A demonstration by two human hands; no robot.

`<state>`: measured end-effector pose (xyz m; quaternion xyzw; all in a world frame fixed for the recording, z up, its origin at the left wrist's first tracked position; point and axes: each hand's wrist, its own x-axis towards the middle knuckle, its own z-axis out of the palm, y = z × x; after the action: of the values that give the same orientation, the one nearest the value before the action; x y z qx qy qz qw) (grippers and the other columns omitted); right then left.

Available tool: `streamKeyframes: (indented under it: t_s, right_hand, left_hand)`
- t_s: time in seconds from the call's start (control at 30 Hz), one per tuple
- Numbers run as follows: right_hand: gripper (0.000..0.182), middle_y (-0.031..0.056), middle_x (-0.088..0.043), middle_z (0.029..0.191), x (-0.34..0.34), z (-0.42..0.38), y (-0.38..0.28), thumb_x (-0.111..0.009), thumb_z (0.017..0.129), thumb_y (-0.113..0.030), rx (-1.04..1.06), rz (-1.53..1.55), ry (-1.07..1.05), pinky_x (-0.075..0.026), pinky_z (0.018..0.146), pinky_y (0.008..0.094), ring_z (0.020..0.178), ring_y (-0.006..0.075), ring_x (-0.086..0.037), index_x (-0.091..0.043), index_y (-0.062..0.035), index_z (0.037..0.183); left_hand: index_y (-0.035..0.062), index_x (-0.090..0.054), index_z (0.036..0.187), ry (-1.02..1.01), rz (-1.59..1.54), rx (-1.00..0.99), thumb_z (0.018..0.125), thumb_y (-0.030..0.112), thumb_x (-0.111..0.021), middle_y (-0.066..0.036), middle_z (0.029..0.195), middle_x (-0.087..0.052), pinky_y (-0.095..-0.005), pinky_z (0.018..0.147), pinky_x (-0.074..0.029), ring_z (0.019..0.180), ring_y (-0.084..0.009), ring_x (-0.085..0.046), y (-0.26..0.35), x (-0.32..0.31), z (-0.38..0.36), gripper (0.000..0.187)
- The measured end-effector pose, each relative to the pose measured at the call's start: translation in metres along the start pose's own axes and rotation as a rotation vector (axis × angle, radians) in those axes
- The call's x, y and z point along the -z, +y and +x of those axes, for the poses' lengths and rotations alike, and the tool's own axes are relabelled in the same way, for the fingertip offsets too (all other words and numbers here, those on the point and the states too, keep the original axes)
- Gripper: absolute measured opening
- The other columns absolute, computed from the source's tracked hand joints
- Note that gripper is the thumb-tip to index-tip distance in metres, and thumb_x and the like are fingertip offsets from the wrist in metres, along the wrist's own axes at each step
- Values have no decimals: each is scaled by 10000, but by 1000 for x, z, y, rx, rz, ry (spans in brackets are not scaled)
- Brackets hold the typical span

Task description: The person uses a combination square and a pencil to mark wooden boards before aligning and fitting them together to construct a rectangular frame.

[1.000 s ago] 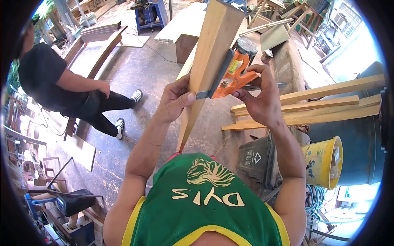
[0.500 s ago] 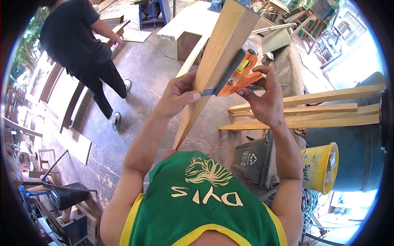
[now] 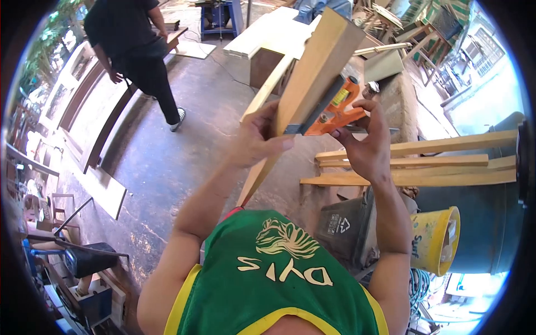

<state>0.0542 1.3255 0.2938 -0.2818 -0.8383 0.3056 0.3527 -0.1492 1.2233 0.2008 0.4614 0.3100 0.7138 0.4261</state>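
A long squared wooden post [image 3: 319,70] slants away in front of my chest, its far end raised. My left hand [image 3: 254,140] wraps round the post, with the thumb lying at its near side by the end of a dark metal edge. Against the post's right face sits an orange combination square [image 3: 335,115] with a yellow-green level vial. My right hand [image 3: 369,142] pinches the square's orange head between thumb and fingers. Part of a thin blade shows behind that hand. The left fingertips are hidden behind the wood.
Several wooden lengths [image 3: 446,177] jut in from the right, above a dark bin [image 3: 340,220] and a yellow bucket [image 3: 435,240]. A person in dark clothes [image 3: 134,50] is at the upper left, near long curved boards [image 3: 114,131]. Pale panels [image 3: 262,33] lie ahead.
The post and square have shifted slightly right and down in view. My left thumb has lifted off the metal edge somewhat. The other person has stepped farther away.
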Motion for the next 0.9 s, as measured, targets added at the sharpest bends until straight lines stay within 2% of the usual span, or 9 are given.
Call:
streamKeyframes:
  t_s: [0.13,0.17,0.27,0.3,0.4,0.67,0.77,0.83,0.9]
  right_hand:
    - [534,173,-720,947,-1,2,-3,-808,757,-10,0,-16,-2,-524,829,364,941,261,-705,-466,-10,1167]
    - [535,174,-721,944,-1,2,-2,-802,759,1,6,-20,-2,-526,825,360,946,260,-705,-459,-5,1170]
    - [532,175,-722,942,-4,3,-6,-795,764,8,28,6,-5,-531,814,352,941,259,-707,-453,-4,1171]
    - [524,175,-721,942,-5,3,-4,-788,771,15,59,26,-9,-536,805,346,934,252,-709,-448,-3,1170]
    - [518,172,-719,938,-5,2,-6,-789,772,14,66,-24,13,-539,801,346,919,246,-713,-451,-4,1165]
    - [523,179,-715,930,-6,3,-9,-798,773,-5,47,3,14,-545,767,331,887,236,-715,-453,-2,1165]
    - [521,181,-714,930,-6,3,-10,-799,778,-21,66,-24,24,-544,763,334,882,243,-715,-452,-2,1165]
    - [543,128,-687,953,-6,3,-10,-827,754,-67,-11,2,14,-532,793,327,868,197,-674,-494,-17,1179]
    - [541,158,-699,952,-5,3,-10,-815,771,-67,-2,-27,10,-537,765,339,869,227,-695,-468,-8,1181]
  left_hand:
    - [15,-490,1373,118,77,-5,765,165,-817,-41,1189,-572,-250,870,-498,1049,-111,-575,7,-15,-1,706]
    - [8,-509,1354,134,265,-164,758,218,-838,-35,1170,-508,-236,819,-502,1035,-109,-557,-1,-10,3,712]
    - [-11,-516,1340,191,321,-138,753,245,-847,-40,1161,-462,-220,786,-497,1022,-112,-543,-4,-11,1,721]
    - [-20,-510,1343,188,463,-206,754,235,-847,-41,1143,-462,-212,764,-495,986,-107,-545,-4,-8,2,725]
    - [-37,-507,1342,217,263,-222,769,198,-829,-39,1129,-459,-211,763,-484,958,-93,-539,-10,-12,-1,698]
    - [-59,-500,1341,256,264,-251,812,78,-760,-20,1096,-450,-209,744,-460,952,-81,-535,-8,-17,-3,605]
    - [-58,-505,1338,277,245,-237,817,85,-759,-20,1100,-470,-213,775,-461,977,-84,-541,-10,-17,-3,597]
    - [-69,-501,1337,306,221,-247,819,81,-757,-22,1111,-497,-222,825,-463,1002,-95,-551,-14,-16,-2,596]
    - [-76,-500,1334,307,219,-248,819,77,-755,-28,1126,-509,-230,851,-463,1020,-100,-554,-16,-15,-1,595]
